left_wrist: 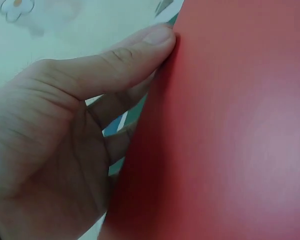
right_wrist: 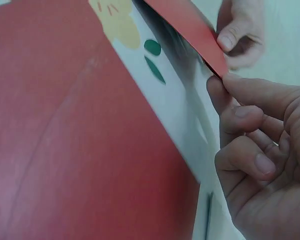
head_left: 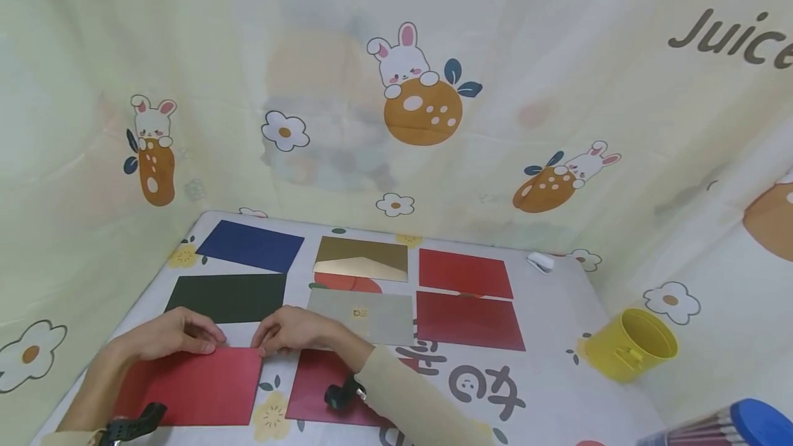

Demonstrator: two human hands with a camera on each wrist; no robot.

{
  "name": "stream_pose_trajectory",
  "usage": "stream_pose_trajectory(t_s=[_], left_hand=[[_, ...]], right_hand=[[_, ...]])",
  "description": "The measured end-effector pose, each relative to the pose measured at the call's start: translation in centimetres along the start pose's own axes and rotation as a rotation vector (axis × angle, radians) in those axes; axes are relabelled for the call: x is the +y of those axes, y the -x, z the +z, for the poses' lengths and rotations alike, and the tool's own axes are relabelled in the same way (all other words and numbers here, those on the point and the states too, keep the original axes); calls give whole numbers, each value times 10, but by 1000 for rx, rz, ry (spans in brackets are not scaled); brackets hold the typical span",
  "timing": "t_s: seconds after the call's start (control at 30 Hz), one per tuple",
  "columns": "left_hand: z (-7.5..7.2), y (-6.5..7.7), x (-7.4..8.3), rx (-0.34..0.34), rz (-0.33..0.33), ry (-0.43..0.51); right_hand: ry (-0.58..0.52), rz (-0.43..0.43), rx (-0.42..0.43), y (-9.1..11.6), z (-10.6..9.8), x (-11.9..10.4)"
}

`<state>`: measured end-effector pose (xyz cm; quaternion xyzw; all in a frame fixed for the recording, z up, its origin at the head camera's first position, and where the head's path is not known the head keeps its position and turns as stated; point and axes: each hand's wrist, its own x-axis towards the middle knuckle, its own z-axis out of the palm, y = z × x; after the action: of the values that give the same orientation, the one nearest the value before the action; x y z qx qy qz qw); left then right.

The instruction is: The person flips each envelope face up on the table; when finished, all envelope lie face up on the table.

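Note:
A bright red envelope [head_left: 198, 387] lies at the table's near left, its far edge raised toward my hands. My left hand [head_left: 170, 334] pinches that far edge, thumb on the near face; in the left wrist view the left thumb [left_wrist: 155, 37] presses the red surface while the other fingers pass behind it. My right hand [head_left: 294, 329] pinches the far right corner between thumb and index finger, with its other fingers curled, as the right wrist view shows. A dark red envelope [head_left: 316, 384] lies to the right, partly covered by my right forearm.
Farther back lie a blue envelope [head_left: 254, 245], a blackish-green one [head_left: 229, 294], a gold one [head_left: 365, 252], a grey one [head_left: 390, 312] and two red ones [head_left: 464, 272]. A small white object [head_left: 541, 262], a yellow bucket [head_left: 619, 349] and a blue-lidded pencil container [head_left: 758, 422] stand rightward.

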<state>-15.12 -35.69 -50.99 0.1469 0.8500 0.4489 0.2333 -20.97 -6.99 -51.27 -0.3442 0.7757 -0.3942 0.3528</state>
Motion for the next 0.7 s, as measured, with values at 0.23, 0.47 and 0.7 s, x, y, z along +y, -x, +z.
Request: stream_pose_trajectory(t_s=[0.23, 0.47, 0.7], left_hand=[[-20, 26, -19, 122, -132, -93], [-29, 38, -29, 247, -222, -209], [-31, 38, -32, 291, -255, -178]], right_hand=[[17, 11, 66, 5, -11, 14], [-34, 2, 41, 6, -18, 18], [-97, -22, 42, 6, -22, 21]])
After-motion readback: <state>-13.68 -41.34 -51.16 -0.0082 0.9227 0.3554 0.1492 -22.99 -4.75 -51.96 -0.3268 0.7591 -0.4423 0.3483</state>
